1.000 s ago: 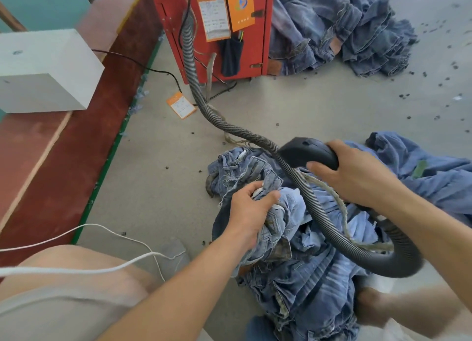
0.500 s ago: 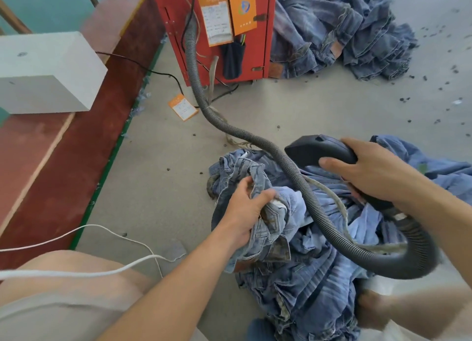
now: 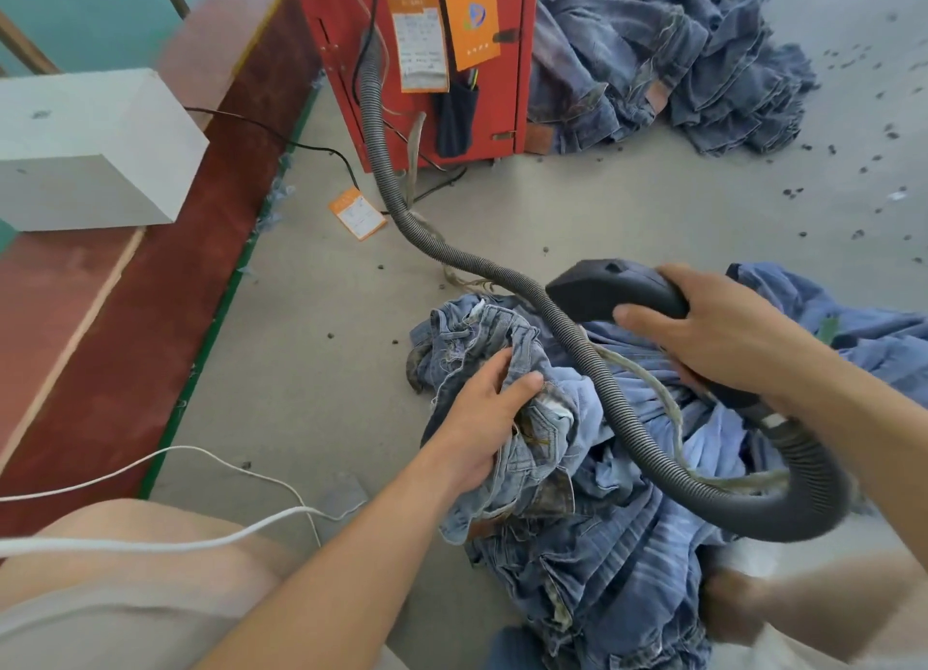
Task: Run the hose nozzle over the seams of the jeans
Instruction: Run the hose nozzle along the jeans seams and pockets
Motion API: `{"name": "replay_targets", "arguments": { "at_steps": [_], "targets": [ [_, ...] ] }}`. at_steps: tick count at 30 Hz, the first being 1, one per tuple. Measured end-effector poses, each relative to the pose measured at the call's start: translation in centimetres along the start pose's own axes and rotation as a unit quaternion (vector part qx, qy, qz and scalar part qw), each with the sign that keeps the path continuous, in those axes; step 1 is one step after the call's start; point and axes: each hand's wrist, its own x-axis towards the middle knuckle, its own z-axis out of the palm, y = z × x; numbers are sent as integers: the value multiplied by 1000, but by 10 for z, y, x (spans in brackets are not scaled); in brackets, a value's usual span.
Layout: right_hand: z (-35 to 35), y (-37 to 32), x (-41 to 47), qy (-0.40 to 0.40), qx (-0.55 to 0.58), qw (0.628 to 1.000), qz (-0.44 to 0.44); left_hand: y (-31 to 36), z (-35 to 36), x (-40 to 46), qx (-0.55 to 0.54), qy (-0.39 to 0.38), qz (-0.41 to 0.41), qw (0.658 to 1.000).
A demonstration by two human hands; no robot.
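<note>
gripping hose nozzle (image 3: 615,292) (tip pointing left), right hand (image 3: 723,338), left hand (image 3: 482,418) bunching jeans (image 3: 577,468)

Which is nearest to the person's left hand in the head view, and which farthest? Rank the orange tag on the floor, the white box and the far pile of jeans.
From the left hand:
1. Orange tag, on the floor ahead, slightly left.
2. White box, far left on the red platform.
3. Far pile of jeans, top right, beside the red cabinet.
</note>
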Motion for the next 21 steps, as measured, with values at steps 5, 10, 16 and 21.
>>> {"name": "replay_targets", "arguments": {
  "at_steps": [5,10,16,21],
  "targets": [
    [17,-13,-15,-92,-54,993,-55,3,3,-4,37,-16,29,999],
    [13,-7,7,25,-53,998,27,-3,6,-10,124,-11,34,992],
    [-13,2,2,-105,-10,994,11,-1,2,-12,270,2,125,955],
    [7,-10,7,-50,12,999,-10,-5,2,-15,409,-47,199,889]
  ]
}}
